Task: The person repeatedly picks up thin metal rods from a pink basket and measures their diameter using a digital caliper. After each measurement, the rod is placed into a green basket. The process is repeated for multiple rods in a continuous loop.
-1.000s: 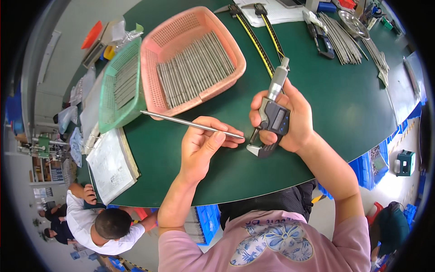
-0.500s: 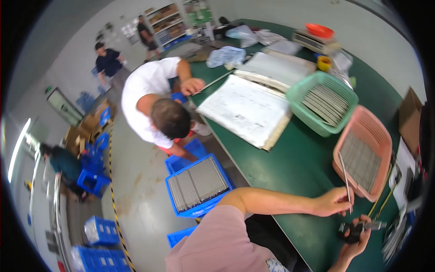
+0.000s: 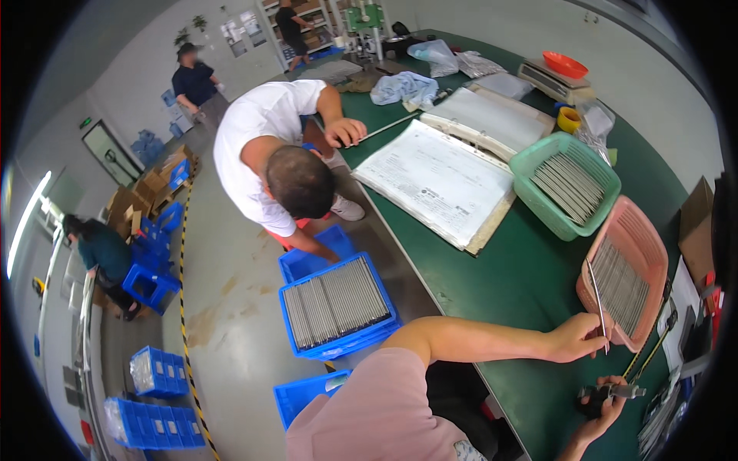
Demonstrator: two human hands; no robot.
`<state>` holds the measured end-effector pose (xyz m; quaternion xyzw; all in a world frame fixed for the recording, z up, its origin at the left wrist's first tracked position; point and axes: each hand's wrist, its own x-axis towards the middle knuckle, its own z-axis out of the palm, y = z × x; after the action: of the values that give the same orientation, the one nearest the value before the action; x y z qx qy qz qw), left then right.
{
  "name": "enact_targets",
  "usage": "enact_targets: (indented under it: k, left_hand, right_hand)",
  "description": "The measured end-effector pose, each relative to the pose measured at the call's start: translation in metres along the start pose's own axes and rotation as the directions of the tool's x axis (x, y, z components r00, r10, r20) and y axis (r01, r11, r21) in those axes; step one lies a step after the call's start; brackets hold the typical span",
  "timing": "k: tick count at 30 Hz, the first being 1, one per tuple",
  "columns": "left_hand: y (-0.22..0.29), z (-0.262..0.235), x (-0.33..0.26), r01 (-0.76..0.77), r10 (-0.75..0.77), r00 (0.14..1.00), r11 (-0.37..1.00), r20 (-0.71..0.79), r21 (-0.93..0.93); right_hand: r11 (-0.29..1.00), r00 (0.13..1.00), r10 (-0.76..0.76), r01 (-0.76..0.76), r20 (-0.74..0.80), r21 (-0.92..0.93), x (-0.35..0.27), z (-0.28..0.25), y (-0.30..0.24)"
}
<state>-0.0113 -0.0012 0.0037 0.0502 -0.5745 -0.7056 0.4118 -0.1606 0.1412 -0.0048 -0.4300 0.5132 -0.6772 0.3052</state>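
My left hand (image 3: 578, 336) pinches a thin metal rod (image 3: 596, 300) that stands nearly upright in front of the pink basket (image 3: 642, 238). That basket holds several grey metal rods and sits on the green table (image 3: 530, 284). My right hand (image 3: 607, 403) grips a dark digital micrometer (image 3: 611, 393) low at the table's near edge, just below the rod. A green basket (image 3: 567, 184) with more rods stands beyond the pink one.
A person in a white shirt (image 3: 269, 146) bends over a blue crate of rods (image 3: 334, 303) on the floor. Large paper sheets (image 3: 442, 180), a scale with a red dish (image 3: 560, 71), and a cardboard box (image 3: 698, 223) lie on the table. More blue crates (image 3: 157, 422) and other people stand further off.
The view has swung left, from looking straight down at the table to taking in the floor and the bending person. The rod stays in my left hand, the micrometer in my right.
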Motion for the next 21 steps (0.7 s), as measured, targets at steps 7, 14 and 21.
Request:
enact_targets:
  k: [7, 14, 21]
  left_hand:
    - [-0.008, -0.001, 0.003, 0.125, -0.123, 0.991, 0.991, 0.049, -0.039]
    - [-0.002, 0.006, -0.003, 0.347, -0.333, 0.931, 0.935, 0.15, -0.078]
    - [-0.003, 0.009, -0.011, 0.44, -0.424, 0.884, 0.897, 0.196, -0.044]
  right_hand:
    - [0.942, 0.938, 0.289, -0.244, -0.19, 0.23, 0.026, 0.024, -0.023]
    - [0.693, 0.893, 0.449, -0.324, -0.034, 0.644, 0.031, 0.009, -0.02]
    - [0.575, 0.863, 0.501, -0.389, 0.066, 0.719, 0.022, 0.006, -0.019]
